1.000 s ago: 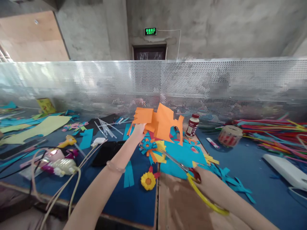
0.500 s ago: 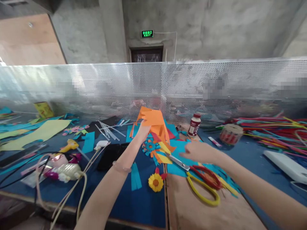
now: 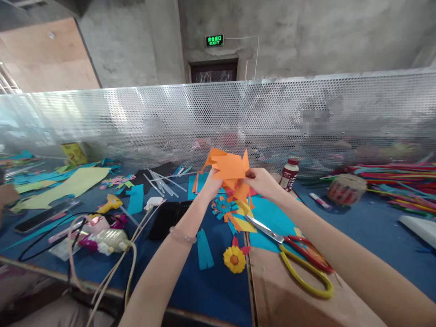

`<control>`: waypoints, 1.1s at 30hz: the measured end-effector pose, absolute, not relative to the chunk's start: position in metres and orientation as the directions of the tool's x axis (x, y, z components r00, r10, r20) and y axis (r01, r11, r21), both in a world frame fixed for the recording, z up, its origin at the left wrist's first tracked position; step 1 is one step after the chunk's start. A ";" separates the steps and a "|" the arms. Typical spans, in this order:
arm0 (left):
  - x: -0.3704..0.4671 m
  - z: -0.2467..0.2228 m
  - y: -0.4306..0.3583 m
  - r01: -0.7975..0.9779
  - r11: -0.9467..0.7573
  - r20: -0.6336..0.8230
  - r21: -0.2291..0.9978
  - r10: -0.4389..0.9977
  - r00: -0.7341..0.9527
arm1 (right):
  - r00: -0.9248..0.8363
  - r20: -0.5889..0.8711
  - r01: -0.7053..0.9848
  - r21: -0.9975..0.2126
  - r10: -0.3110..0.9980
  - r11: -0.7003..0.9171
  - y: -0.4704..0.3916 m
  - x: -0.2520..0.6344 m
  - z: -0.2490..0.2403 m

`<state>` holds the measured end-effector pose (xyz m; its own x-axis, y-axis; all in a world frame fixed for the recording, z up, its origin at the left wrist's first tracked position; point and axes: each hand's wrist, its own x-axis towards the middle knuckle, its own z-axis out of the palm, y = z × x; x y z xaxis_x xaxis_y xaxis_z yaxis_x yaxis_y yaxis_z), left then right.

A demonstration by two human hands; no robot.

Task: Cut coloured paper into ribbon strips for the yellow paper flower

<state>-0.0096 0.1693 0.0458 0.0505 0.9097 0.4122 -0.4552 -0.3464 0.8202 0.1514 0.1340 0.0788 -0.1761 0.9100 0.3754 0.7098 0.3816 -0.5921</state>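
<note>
Front zone: the front edge of the blue table (image 3: 214,295) runs across the lower view. A seam separates the blue surface from the bare wooden panel (image 3: 272,290) to its right. Open blue surface extends between the left forearm and this seam, forward of the edge.

Working zone: the scissors (image 3: 276,237) lie on the right of the seam, blades pointing away and to the left, handles overhanging the wood near the right forearm. The yellow flower (image 3: 234,260) rests at the seam; the cut blue strip (image 3: 205,250) lies to its left, apart from it. The black phone (image 3: 163,220) lies left of the left forearm.

Hands: the orange paper (image 3: 230,165) is held raised above the blue-and-orange flower (image 3: 224,206). The left hand (image 3: 211,182) grips its left lower edge. The right hand (image 3: 259,181) is closed on its right edge; its fingertips are partly hidden.

Rear zone: the bottle (image 3: 289,175) stands upright just beyond the right forearm. The perforated metal partition (image 3: 190,113) bounds the rear.
</note>
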 end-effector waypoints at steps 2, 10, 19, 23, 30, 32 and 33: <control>-0.015 0.046 0.173 -0.476 -0.332 0.428 0.814 0.898 0.107 | -0.185 0.317 0.696 -0.626 0.930 0.352 0.129 0.152 0.085; -0.051 0.043 0.190 -0.513 -0.288 0.382 0.809 0.920 0.087 | -0.591 -0.054 0.493 -0.814 0.805 0.308 0.103 0.157 0.104; -0.064 0.036 0.203 -0.470 -0.323 0.400 0.821 0.914 0.070 | -0.794 -0.567 0.599 -0.671 0.219 0.436 0.128 0.075 0.020; -0.063 0.039 0.200 -0.452 -0.286 0.361 0.845 0.928 0.087 | -0.791 -0.549 0.605 -0.633 0.270 0.483 0.154 0.056 0.007; -0.064 0.044 0.193 -0.480 -0.261 0.372 0.838 0.916 0.152 | -0.758 -0.565 0.642 -0.562 0.325 0.522 0.151 0.044 0.006; -0.064 0.044 0.192 -0.489 -0.260 0.367 0.833 0.920 0.137 | -0.756 -0.536 0.650 -0.553 0.375 0.521 0.143 0.049 0.011; -0.065 0.044 0.192 -0.493 -0.261 0.363 0.830 0.924 0.121 | -0.755 -0.508 0.654 -0.549 0.414 0.520 0.139 0.055 0.016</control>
<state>-0.0646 0.1924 0.0437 0.1215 0.9240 0.3626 -0.4933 -0.2608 0.8299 0.0547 0.1388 0.0160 -0.7552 0.4141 -0.5081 0.6544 0.5204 -0.5486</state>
